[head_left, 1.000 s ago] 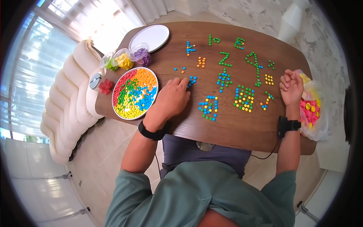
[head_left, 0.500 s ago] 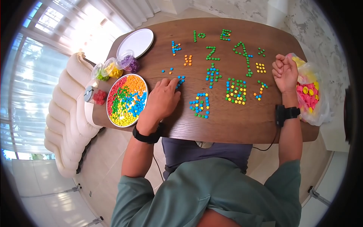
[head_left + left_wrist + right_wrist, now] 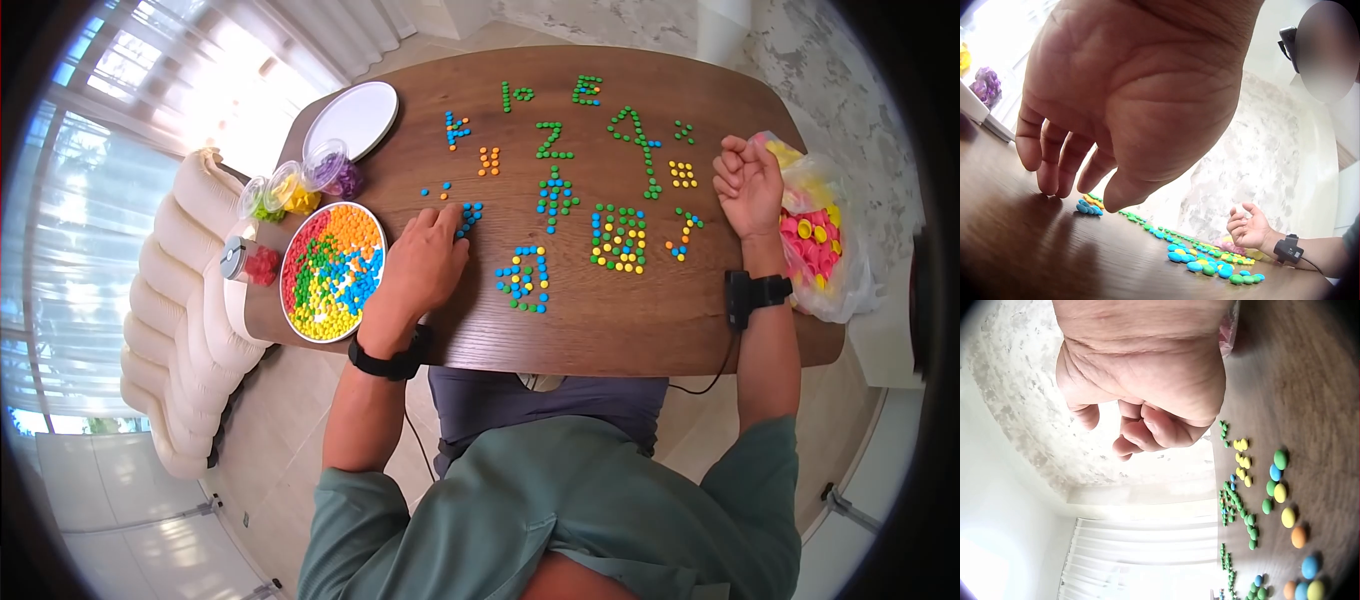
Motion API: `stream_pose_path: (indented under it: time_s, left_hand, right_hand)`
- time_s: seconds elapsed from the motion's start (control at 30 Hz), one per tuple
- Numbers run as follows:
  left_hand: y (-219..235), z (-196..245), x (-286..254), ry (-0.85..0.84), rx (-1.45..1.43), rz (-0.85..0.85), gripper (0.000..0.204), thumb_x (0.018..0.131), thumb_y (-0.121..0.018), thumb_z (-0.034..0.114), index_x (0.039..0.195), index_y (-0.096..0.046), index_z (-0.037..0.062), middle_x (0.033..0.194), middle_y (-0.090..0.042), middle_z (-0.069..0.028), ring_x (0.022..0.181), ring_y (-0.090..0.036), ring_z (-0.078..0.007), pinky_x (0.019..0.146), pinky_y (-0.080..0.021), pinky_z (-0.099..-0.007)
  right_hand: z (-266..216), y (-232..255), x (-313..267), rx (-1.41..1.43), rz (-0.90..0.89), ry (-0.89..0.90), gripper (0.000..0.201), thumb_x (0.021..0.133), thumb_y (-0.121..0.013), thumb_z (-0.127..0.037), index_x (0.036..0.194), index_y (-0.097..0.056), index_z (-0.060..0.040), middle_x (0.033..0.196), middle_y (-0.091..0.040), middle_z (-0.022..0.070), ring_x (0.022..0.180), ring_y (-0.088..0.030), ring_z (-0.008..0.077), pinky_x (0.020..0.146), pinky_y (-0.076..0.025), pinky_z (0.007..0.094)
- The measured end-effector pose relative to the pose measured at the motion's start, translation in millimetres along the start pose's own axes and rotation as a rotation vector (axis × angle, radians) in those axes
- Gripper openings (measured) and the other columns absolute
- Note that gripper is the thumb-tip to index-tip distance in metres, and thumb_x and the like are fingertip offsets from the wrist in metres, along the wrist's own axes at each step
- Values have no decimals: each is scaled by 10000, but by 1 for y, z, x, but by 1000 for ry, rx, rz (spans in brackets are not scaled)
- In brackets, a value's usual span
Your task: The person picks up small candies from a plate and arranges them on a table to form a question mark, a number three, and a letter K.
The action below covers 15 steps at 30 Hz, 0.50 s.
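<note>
Left hand (image 3: 422,268) touches glossy round blue candies (image 3: 470,213).

Head view looks steeply down on the table (image 3: 600,330); wrist views skim low, close; all share it.

A home, by the look of it, a living or dining room: a rounded wooden surface (image 3: 600,330) stands beside a cream padded sofa (image 3: 165,330), sheer curtains (image 3: 90,170) cover tall bright windows, and the floor (image 3: 270,440) is pale tile (marbled wall beyond)
</note>
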<state>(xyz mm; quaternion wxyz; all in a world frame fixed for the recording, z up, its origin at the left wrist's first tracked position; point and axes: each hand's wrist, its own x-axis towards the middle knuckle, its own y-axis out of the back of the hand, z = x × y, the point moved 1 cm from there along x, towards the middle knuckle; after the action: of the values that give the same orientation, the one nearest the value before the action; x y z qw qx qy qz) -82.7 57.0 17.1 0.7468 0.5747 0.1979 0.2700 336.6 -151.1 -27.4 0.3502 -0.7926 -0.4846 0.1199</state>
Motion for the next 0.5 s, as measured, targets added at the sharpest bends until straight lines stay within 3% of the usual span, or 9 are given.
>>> stream_pose_path:
  time_s: [0.5]
  left_hand:
    - [-3,0,7,-17,49,-26,465,969,-613,185,1406,-542,42,1205,-631,-237,1144,-622,-433,990,-505,-491]
  right_hand:
    - [0,1,0,-11,-10,3,441,1055,-498,-369,1125,-673,30,788,-511,4,659,-425,86,535,-319,219]
